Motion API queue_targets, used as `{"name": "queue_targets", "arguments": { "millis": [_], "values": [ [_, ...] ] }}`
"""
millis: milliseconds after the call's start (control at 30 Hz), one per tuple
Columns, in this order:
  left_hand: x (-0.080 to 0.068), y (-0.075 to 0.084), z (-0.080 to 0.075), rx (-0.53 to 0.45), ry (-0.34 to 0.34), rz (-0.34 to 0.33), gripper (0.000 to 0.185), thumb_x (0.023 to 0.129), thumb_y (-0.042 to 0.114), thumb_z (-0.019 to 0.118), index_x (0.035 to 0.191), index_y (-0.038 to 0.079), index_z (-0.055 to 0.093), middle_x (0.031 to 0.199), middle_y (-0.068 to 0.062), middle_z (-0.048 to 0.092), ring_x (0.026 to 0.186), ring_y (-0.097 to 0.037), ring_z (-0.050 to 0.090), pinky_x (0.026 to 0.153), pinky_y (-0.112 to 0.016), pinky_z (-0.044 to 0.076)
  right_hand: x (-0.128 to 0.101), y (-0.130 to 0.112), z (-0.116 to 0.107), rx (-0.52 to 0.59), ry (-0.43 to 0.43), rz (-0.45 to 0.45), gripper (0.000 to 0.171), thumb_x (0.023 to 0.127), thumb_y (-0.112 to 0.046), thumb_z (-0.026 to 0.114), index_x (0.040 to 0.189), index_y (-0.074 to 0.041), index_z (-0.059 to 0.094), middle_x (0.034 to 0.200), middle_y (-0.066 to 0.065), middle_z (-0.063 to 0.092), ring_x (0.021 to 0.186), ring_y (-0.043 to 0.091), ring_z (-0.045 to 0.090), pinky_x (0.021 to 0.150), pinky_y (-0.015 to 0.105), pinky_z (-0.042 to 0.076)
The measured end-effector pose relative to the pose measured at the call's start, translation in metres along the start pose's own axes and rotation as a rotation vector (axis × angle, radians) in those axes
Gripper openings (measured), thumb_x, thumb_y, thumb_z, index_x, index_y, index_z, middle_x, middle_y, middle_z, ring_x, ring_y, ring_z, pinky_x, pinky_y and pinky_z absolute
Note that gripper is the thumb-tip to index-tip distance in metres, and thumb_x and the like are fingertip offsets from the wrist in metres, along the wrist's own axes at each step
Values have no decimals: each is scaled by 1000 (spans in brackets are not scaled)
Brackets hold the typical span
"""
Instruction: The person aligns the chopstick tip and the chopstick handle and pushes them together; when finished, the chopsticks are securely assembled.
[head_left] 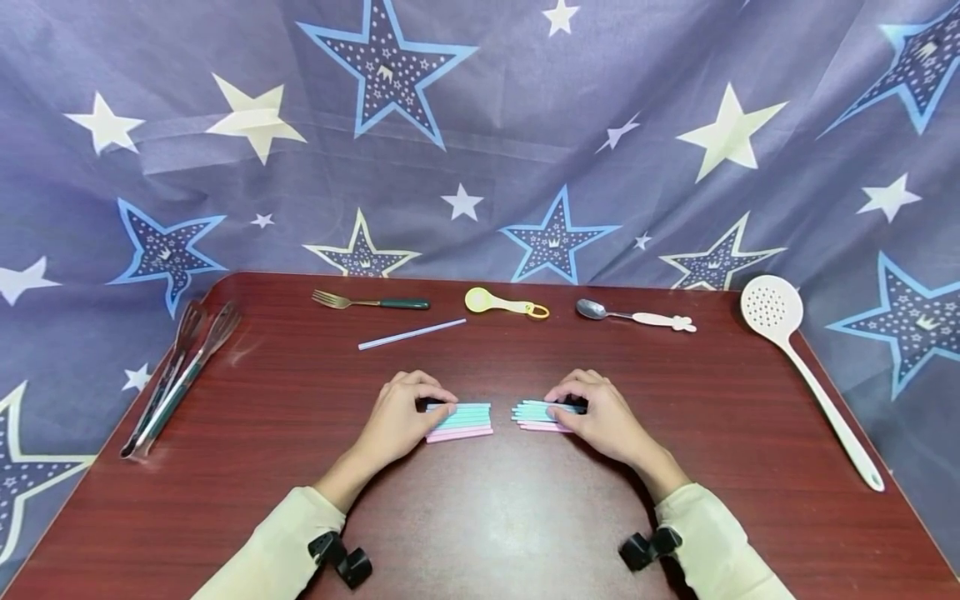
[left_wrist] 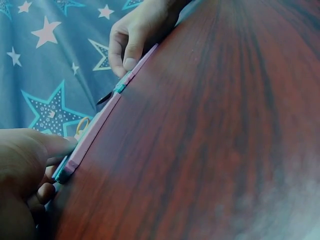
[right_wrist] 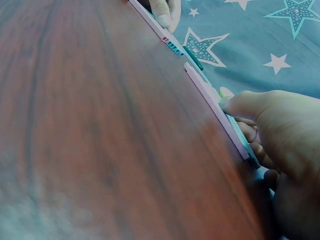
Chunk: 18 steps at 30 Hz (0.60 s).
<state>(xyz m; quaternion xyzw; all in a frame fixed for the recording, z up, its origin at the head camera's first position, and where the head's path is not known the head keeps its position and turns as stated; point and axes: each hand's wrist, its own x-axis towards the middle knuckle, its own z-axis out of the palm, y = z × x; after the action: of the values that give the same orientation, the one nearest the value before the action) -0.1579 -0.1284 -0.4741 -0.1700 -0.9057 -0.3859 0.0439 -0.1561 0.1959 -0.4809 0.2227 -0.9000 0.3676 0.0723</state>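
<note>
Near the middle of the dark red wooden counter [head_left: 300, 467], the left hand [head_left: 397, 421] curls its fingers over a flat row of teal and pink plastic straws [head_left: 461, 420]. Just beside it at three o'clock, slightly apart, the right hand [head_left: 600, 417] grips a second matching row of teal and pink straws [head_left: 534, 414].

Your left hand [head_left: 401, 417] sits on one straw bundle [head_left: 461, 421], your right hand [head_left: 600, 417] on the other bundle [head_left: 536, 414], just apart at the table's [head_left: 480, 517] middle; behind them lie a loose straw [head_left: 411, 334], fork [head_left: 370, 302], measuring spoon [head_left: 504, 304], spoon [head_left: 634, 315]; tongs [head_left: 177, 375] far left, skimmer [head_left: 806, 367] far right
</note>
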Motion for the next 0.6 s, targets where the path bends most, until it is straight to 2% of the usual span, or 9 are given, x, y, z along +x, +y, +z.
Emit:
{"name": "queue_targets", "arguments": {
  "millis": [267, 600],
  "values": [
    [-2, 0, 1, -7, -3, -3, 6, 88, 22, 82, 94, 23, 83, 97, 6, 72, 99, -18, 59, 99, -52, 41, 0, -3, 1, 17, -15, 49, 14, 83, -16, 84, 95, -19, 78, 92, -9, 69, 92, 10, 58, 83, 32, 45],
    [0, -2, 3, -9, 17, 23, 4, 89, 24, 81, 93, 23, 83, 98, 7, 75, 98, -16, 61, 93, -45, 44, 1, -2, -2, 43, 9, 45, 14, 83, -12, 84, 93, -19, 77, 89, -9, 68, 89, 9, 59, 80, 29, 47]
  ]
}}
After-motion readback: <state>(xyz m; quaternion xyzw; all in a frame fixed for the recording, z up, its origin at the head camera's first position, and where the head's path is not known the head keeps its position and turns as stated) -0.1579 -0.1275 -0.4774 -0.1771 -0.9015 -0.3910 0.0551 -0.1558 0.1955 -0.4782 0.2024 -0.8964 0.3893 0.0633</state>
